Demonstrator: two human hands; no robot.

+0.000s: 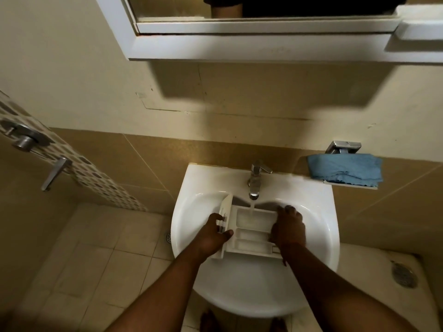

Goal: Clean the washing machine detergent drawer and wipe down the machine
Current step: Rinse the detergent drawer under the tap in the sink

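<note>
The detergent drawer [249, 232] is inside the white sink [191, 188], under water running from the tap [256, 179]. Left hand [212, 233] has its grip clamped on the drawer's front panel; right hand [288, 230] grips the opp. end. Blue cloth [345, 167] lies on a shelf nearby.

Faucet [254, 180] overhangs drawer [249, 232]; basin [311, 236] free right, front.

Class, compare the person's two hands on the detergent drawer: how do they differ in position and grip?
The left hand grips the detergent drawer at its front panel, thumb on top; the right hand holds the opposite end, fingers curled over the edge. The left sits farther from the water stream. Both hold it over the sink.
</note>
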